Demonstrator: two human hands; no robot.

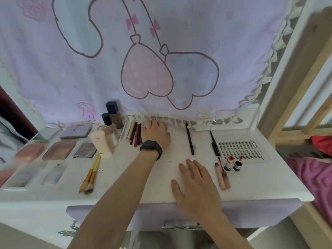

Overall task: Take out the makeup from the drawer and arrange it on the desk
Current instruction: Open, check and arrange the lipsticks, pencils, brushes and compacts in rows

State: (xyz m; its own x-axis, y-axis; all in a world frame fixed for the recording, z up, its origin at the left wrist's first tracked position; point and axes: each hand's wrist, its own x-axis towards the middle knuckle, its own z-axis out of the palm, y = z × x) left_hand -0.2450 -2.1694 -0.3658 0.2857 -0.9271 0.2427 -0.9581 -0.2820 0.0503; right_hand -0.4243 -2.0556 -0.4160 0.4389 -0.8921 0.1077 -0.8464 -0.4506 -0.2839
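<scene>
Desk [167, 159] top, makeup in groups: palettes [59, 150] toward the left edge, pencils [135, 133] at rear centre, lash tray [240, 150] near the right edge. Left hand [156, 133] (watch [151, 147] on wrist) lies at the rear edge, just beside the pencils; grip cannot be told. Right hand [195, 184] flat, fingers spread, near the front edge. Drawer [152, 218] below.

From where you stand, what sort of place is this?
Probably a bedroom dressing corner: makeup palettes and brushes laid out on a white desk, a cartoon curtain behind it, pink bedding beside a wooden frame.
</scene>
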